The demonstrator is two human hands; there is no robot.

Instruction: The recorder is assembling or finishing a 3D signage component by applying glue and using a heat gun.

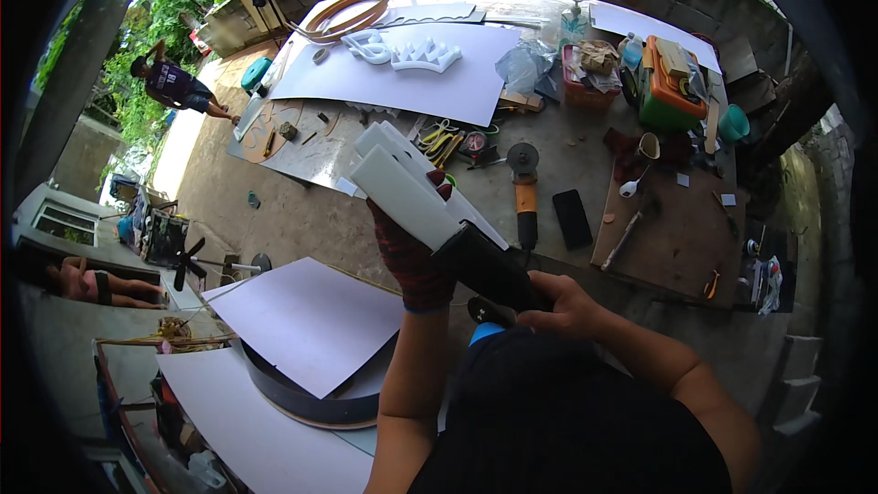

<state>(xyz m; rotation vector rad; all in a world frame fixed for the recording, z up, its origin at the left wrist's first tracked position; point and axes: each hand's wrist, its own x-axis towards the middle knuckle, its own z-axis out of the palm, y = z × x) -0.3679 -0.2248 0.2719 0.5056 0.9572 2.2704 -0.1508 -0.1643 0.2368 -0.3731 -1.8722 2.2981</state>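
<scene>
My left hand [412, 256], in a dark red and black striped work glove, is wrapped round a thick white cut-out piece [398, 185] with a stepped outline. Its gloved fingertips show over the far side of the piece. With my bare right hand [565, 306] I grip the rear of a long black tool [489, 267], perhaps a power tool. The tool's front end meets the near edge of the white piece; its working tip is hidden. An orange and black angle grinder [525, 197] lies on the table beyond, beside a black phone [572, 220].
White sheets [311, 325] rest on a round dark-rimmed form at lower left. Across the table lie white shaped letters [425, 53], yellow-handled pliers [441, 142], a red bin [590, 78] and an orange-green toolbox [668, 91]. Two people [174, 82] are farther off at left.
</scene>
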